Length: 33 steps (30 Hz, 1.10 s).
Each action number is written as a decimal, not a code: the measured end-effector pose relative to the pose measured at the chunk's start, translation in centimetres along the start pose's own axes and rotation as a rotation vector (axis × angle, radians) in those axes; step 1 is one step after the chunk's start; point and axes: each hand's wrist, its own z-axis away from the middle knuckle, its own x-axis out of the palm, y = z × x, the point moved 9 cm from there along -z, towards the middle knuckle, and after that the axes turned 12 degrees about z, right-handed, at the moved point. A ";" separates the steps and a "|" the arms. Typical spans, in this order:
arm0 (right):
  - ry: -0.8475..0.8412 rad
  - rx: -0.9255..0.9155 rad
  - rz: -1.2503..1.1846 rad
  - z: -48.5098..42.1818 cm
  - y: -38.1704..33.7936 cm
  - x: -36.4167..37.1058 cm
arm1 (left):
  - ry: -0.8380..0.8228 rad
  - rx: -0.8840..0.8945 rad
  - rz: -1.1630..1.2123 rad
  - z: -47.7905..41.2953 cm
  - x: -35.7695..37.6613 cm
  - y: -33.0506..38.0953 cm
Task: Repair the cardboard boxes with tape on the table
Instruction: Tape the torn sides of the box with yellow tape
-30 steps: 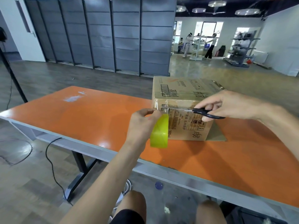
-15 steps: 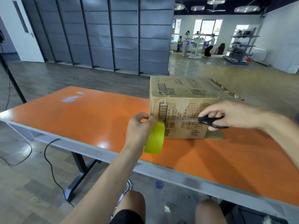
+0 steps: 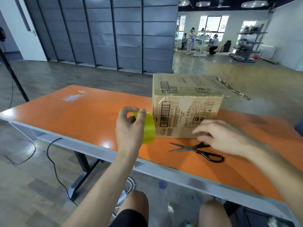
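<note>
While the orange table (image 3: 82,112) spreads beneath both your hands, the printed cardboard box (image 3: 186,112) stands on it just beyond your right hand (image 3: 224,136) and just right of your left hand (image 3: 129,126). Your left fingers and thumb curl round a yellow-green tape roll (image 3: 148,128), held upright by the box's near corner. Your right hand hangs relaxed, fingers loose, over the handles of black-handled scissors (image 3: 193,149) lying blades apart on the table. Whether your fingers touch them is too blurred to tell.

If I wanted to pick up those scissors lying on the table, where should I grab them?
Take the scissors by their black handle loops, probably coming from above on the right side: they lie flat on the table, blades open and pointing left.
</note>
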 end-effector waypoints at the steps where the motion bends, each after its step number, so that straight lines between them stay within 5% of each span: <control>1: 0.075 -0.029 -0.027 -0.4 -1.2 -1.5 | -0.001 0.019 -0.004 -0.3 0.1 0.4; 10: 0.651 -0.094 -0.169 -4.2 -5.7 -10.7 | -0.043 0.238 -0.110 -2.7 1.6 3.4; 21: 0.799 -0.092 -0.221 -6.2 -5.5 -9.1 | -0.152 0.331 -0.156 -3.8 4.9 3.9; 33: 0.745 -0.137 -0.122 -6.2 -5.8 -8.4 | -0.352 0.402 -0.177 -3.7 4.5 2.3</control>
